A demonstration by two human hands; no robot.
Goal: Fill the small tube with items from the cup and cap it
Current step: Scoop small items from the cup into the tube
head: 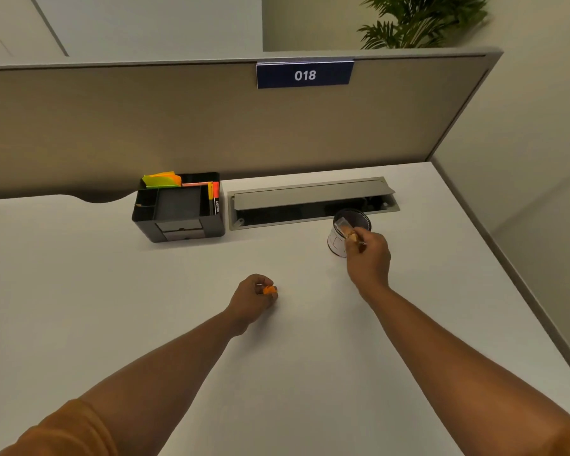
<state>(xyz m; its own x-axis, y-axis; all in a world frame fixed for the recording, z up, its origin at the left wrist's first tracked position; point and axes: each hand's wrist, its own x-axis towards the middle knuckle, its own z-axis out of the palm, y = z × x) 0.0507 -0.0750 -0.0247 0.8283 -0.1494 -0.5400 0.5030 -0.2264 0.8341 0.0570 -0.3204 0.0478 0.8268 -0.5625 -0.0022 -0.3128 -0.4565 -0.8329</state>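
A small white cup [337, 241] with a dark inside stands on the white desk, right of centre, near the cable tray. My right hand [369, 255] is right beside it and holds a small clear tube [343, 225], tilted, with its open end over the cup's rim. Something tan shows inside the tube near my fingers. My left hand [252, 299] rests on the desk in the middle, fingers closed on a small orange cap [270, 289].
A black desk organiser [178, 209] with sticky notes and markers stands at the back left. A grey cable tray [310, 202] with its lid raised runs along the back. A partition wall closes the far side, and the desk's edge runs down the right.
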